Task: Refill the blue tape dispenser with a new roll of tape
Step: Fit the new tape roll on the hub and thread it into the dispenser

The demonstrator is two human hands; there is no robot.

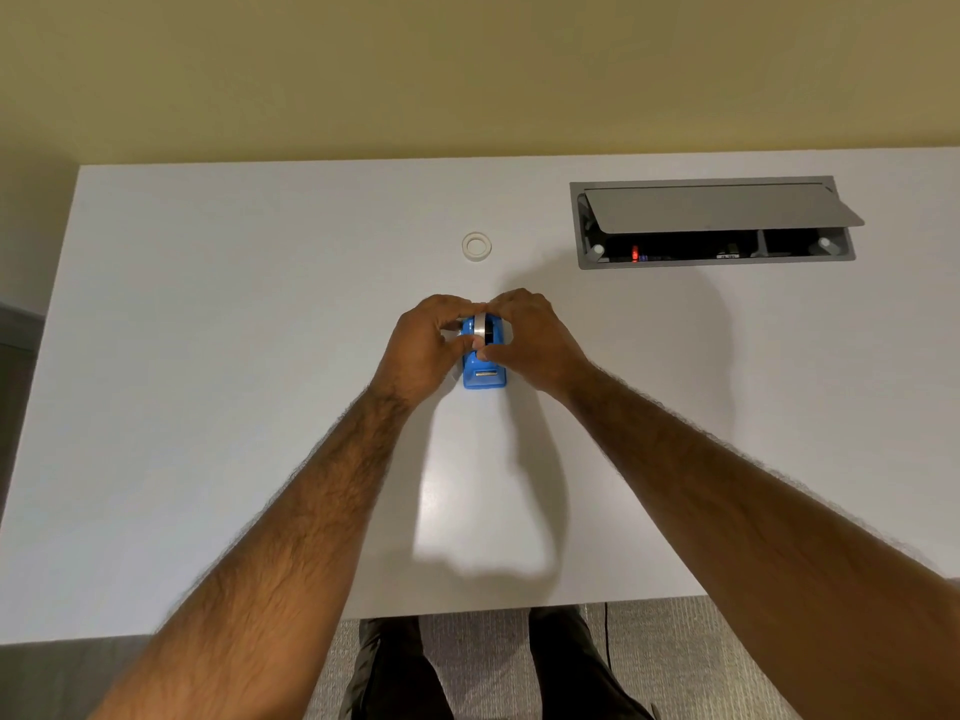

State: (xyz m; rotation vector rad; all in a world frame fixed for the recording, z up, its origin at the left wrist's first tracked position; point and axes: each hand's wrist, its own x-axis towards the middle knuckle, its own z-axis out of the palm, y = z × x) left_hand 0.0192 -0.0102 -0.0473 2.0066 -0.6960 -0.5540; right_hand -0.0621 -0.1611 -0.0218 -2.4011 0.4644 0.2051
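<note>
The blue tape dispenser (484, 374) stands on the white desk (208, 356), its cutter end toward me. A tape roll (482, 330) on a black core sits upright in the dispenser's slot. My left hand (423, 345) grips the roll from the left, and my right hand (530, 340) holds it from the right, thumb on the dispenser body. Fingers of both hands hide the roll's far half. A second small clear ring of tape (476, 246) lies flat on the desk beyond the hands, untouched.
A grey cable box (711, 223) with a raised lid is recessed in the desk at the back right. A yellow wall runs behind the desk. Below the desk's near edge I see carpet, dark trousers and a thin black cable (608, 636).
</note>
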